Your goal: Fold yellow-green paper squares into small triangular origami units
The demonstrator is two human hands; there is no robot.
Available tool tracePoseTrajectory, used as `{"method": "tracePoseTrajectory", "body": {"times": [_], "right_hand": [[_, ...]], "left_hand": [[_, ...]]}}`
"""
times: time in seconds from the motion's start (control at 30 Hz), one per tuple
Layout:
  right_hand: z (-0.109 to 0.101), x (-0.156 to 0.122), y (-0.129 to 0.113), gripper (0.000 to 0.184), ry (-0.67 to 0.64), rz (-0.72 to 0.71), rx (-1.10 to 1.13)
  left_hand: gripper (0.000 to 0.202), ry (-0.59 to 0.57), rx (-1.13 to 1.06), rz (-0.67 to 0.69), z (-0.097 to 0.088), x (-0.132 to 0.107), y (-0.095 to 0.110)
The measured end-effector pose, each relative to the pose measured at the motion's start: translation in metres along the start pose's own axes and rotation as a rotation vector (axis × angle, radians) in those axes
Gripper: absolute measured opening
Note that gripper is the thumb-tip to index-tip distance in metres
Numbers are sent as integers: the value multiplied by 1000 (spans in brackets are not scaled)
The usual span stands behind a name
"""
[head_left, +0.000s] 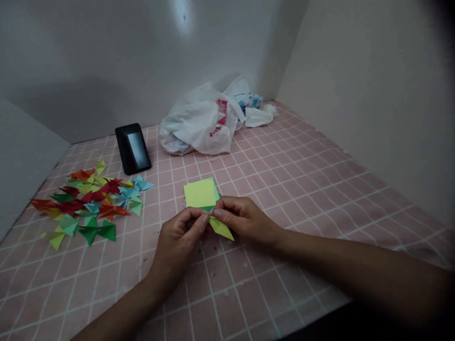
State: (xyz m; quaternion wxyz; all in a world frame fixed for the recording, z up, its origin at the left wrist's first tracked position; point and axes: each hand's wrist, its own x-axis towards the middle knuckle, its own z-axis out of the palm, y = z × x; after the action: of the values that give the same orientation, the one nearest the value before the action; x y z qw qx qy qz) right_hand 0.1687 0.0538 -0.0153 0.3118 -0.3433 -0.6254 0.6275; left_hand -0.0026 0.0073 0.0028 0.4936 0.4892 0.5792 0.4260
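Observation:
Between my two hands is a folded piece of yellow origami paper [221, 228], its pointed end slanting down to the right. My left hand [183, 234] pinches its upper left end with thumb and forefinger. The thumb and fingers of my right hand [245, 218] close on the upper edge, the fingertips of both hands nearly meeting. Just beyond the hands lies a stack of square paper sheets [199, 193], yellow on top, with green and other colours showing at its edges. My right hand partly covers the stack's near right corner.
On the left lies a spread of folded paper cranes [90, 196] in several colours. A black phone-like device [133, 149] is behind them. White plastic bags [202, 121] and a crumpled white tissue [261, 116] sit at the back. Pale walls enclose the pink checked tablecloth [305, 189].

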Motion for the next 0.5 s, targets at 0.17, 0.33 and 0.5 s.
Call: {"method": "tracePoseTrajectory", "body": {"times": [0.17, 0.33, 0.5], "right_hand": [[0, 0, -1, 23, 3, 33, 6], [0, 2, 0, 24, -32, 121, 96], [1, 2, -1, 20, -36, 53, 63]], "left_hand": [[17, -6, 27, 18, 0, -1, 2], [16, 2, 65, 42, -1, -1, 3], [16, 12, 98, 66, -1, -2, 0]]}}
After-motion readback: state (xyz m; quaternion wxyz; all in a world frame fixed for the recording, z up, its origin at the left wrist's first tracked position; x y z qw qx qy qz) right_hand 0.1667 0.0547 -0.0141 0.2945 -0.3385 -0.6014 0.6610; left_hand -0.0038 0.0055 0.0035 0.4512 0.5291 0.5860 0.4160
